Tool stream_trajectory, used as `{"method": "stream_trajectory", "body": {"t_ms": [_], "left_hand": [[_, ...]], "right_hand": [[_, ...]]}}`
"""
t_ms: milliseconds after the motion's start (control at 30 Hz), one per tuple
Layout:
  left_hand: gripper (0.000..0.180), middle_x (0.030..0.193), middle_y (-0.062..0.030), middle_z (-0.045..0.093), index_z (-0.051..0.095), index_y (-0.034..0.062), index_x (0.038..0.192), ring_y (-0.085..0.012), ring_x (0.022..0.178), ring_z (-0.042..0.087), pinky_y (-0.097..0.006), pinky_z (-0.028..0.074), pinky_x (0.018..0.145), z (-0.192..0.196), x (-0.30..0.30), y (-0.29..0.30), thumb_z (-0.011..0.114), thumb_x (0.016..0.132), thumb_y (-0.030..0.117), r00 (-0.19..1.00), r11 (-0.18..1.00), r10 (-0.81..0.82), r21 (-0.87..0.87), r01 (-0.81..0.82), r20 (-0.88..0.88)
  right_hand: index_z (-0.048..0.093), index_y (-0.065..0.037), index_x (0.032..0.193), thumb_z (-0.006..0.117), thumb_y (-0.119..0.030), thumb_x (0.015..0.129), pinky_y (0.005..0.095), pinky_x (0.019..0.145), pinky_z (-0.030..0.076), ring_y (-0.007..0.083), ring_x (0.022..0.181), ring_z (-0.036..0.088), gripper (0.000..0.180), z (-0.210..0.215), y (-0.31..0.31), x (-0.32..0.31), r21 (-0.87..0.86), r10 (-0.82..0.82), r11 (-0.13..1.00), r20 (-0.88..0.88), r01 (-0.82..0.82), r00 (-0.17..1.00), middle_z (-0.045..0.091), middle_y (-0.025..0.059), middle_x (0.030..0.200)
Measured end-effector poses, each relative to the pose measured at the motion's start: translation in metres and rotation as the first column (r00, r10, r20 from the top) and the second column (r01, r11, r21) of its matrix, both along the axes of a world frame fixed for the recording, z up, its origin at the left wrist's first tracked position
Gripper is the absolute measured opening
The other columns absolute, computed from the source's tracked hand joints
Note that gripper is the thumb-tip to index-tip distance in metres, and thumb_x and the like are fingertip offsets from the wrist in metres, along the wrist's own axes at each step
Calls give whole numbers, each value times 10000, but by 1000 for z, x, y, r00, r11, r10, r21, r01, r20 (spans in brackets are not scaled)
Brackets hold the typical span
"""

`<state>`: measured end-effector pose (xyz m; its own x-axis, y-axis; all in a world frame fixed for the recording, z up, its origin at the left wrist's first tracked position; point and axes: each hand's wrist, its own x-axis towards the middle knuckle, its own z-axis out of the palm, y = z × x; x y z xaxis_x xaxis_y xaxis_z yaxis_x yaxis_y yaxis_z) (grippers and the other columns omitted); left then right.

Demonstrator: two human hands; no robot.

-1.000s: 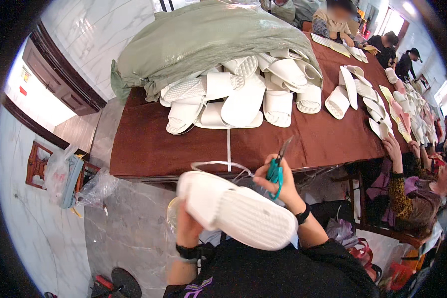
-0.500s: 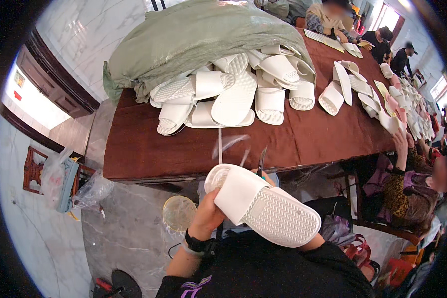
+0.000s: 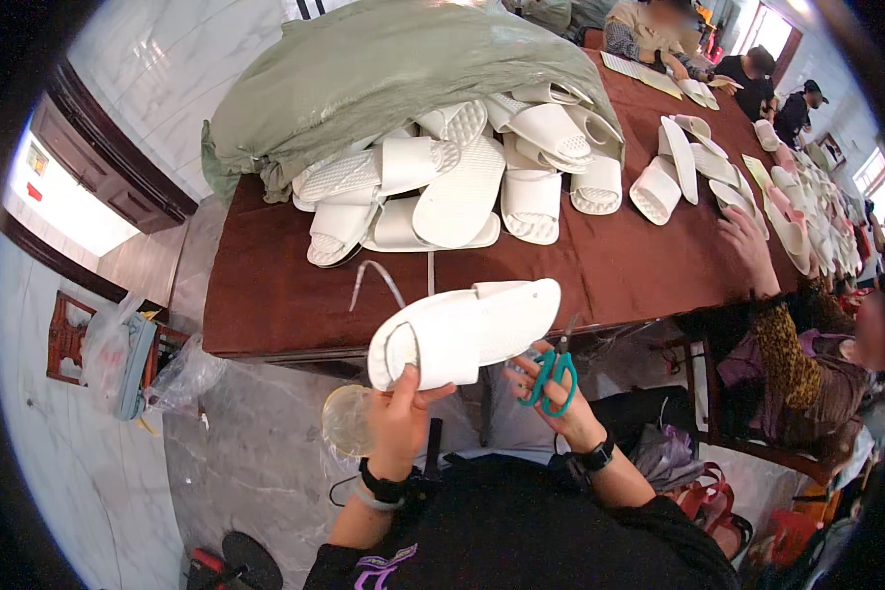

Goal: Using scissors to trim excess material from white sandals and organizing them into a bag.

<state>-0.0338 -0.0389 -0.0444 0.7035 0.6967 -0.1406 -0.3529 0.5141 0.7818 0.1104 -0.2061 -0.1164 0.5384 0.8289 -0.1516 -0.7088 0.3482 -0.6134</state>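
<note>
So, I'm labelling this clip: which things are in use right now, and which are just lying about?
In use:
left hand
white slipper
right hand
green scissors

Lying about:
slipper pile
green sack
table
loose tubing
plastic bags

Left hand (image 3: 403, 418) gripping white slipper (image 3: 462, 332) at its strap end, held level above table (image 3: 265, 305) edge. Right hand (image 3: 560, 393) closed on teal scissors (image 3: 553, 372), blades up, touching slipper's underside. Slipper pile (image 3: 462, 177) against green sack (image 3: 383, 69) behind. Neighbour's hand (image 3: 747, 241) flat on table at right.
</note>
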Motion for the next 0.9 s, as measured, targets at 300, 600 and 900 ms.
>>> {"method": "stream_trajectory", "body": {"t_ms": [300, 600, 900], "left_hand": [[354, 1208, -128, 540, 409, 16, 1288, -250, 1054, 579, -404, 542, 841, -22, 5, -20, 443, 941, 77, 977, 968, -192, -147, 204, 91], [514, 1197, -127, 533, 415, 10, 1284, -244, 1138, 523, -361, 442, 953, -34, -25, 18, 616, 813, -36, 858, 853, -473, 140, 503, -199], [181, 905, -137, 637, 582, -44, 1027, -237, 827, 647, -339, 546, 751, -101, -127, 84, 575, 864, 35, 879, 983, 129, 175, -53, -459]], "right_hand": [[500, -61, 1193, 561, -187, 887, 354, 881, 477, 206, 1058, 562, 336, 5, 9, -5, 2, -150, 988, -151, 152, 977, 588, 72, 1118], [523, -29, 1179, 574, -221, 882, 378, 886, 487, 217, 1069, 575, 357, 42, -8, 71, -46, -337, 941, -156, 334, 929, 605, 95, 1148], [563, -5, 1056, 630, -213, 865, 266, 666, 506, 254, 901, 593, 290, 132, -46, 287, 368, 28, 929, -181, 41, 983, 603, 109, 881]]}}
